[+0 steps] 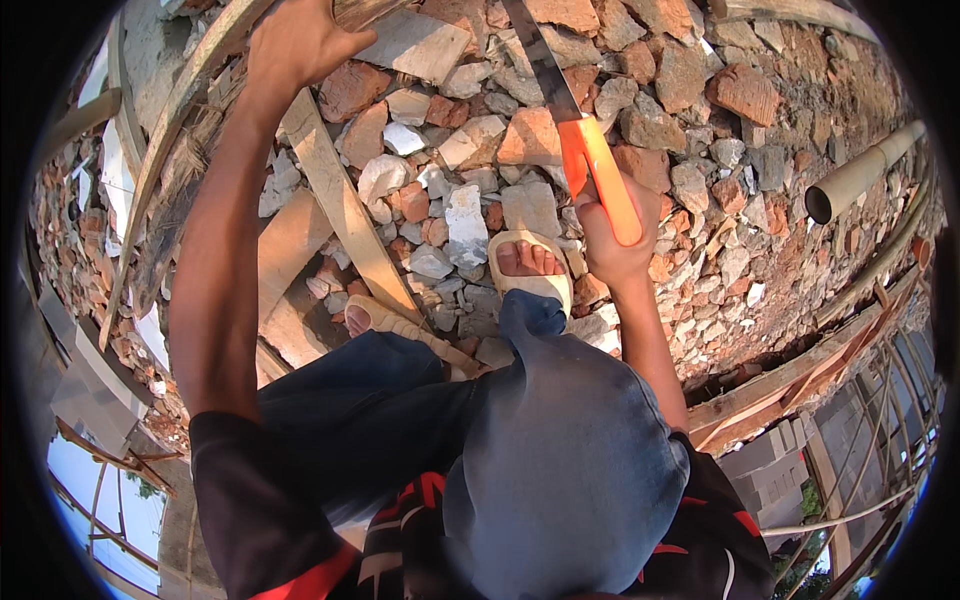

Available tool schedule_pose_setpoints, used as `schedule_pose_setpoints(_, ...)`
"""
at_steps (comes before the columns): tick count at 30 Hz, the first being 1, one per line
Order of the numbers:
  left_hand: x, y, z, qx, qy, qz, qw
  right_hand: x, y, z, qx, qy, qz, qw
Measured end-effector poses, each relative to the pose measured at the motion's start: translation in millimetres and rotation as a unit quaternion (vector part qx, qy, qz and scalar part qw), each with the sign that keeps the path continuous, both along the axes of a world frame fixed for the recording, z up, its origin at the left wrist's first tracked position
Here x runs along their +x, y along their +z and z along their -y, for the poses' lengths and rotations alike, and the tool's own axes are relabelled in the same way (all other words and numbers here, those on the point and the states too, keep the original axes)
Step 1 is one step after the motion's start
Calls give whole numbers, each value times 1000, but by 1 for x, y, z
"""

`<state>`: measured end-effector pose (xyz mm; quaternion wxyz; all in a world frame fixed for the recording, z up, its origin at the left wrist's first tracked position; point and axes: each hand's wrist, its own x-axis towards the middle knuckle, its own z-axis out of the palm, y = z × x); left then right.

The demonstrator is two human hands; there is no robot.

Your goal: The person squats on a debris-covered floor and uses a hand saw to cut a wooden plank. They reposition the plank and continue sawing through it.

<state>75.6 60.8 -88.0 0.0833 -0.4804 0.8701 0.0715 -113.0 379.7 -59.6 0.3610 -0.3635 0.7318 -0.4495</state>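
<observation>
My right hand is wrapped round the orange handle of a hand saw. Its dark, straight blade points away from me and runs out past the top edge. At the upper left, my left hand grips a piece of wood, its thumb stretched out to the right. The tips of its other fingers are cut off by the picture's edge. The saw blade is apart from the wood where both can be seen. Whether they meet beyond the top edge is hidden.
Broken bricks and concrete rubble cover the ground under my sandals. A flat plank slants beside my left foot. Long curved timber runs along the left. A hollow pipe and wooden beams are at right.
</observation>
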Motion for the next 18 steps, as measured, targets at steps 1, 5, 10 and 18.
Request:
schedule_pose_setpoints(1,-3,1,-4,2,14,4,1000,2,4,-7,9,0,4,1000)
schedule_pose_setpoints(5,12,-11,2,-35,-16,-13,999,-5,20,-41,13,52,-35,998)
schedule_pose_setpoints(10,2,-6,-9,-4,-7,-2,1000,-6,-14,34,-31,-12,30,999)
schedule_pose_setpoints(18,9,-18,-4,-18,-14,9,1000,-10,18,8,34,28,28,999)
